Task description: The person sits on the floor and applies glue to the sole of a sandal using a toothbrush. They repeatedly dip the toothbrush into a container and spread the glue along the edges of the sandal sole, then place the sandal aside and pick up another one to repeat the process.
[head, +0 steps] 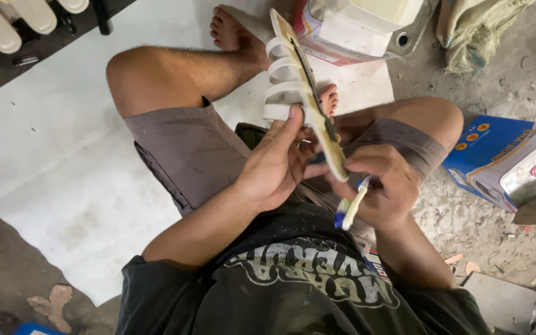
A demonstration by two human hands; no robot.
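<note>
Beside right knee (429, 121) — blue carton (488, 155)

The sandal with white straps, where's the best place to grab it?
Probably the sandal's near end, from the left side, as the left hand grips it: the sole stands on edge, straps face left, and the right hand works a toothbrush at its right.

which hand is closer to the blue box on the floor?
Right. The right hand, gripping a toothbrush against the sandal sole, sits just beside the blue box. The left hand, holding the sole, is farther, on the other side.
</note>
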